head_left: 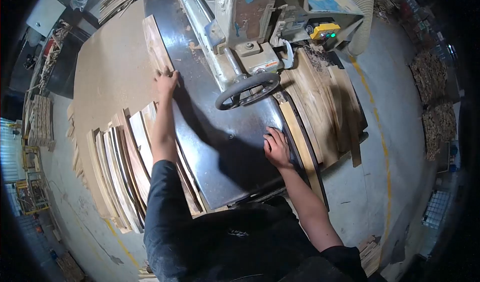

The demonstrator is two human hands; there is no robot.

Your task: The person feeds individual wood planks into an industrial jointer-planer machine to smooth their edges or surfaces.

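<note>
My left hand reaches forward to the near end of a wooden board, its fingers bent over that end. The board lies along the left edge of the dark metal machine table. Flat on the right part of this table rests my right hand, fingers spread and slightly curled, holding nothing. Just right of it a long pale wood strip runs along a dark fence. Ahead between my hands is a black handwheel on the machine.
Several long boards lie on the brown panel at left. More planks are stacked on the right. The machine body rises ahead, with a yellow control box and a ribbed hose. Wood piles stand far right.
</note>
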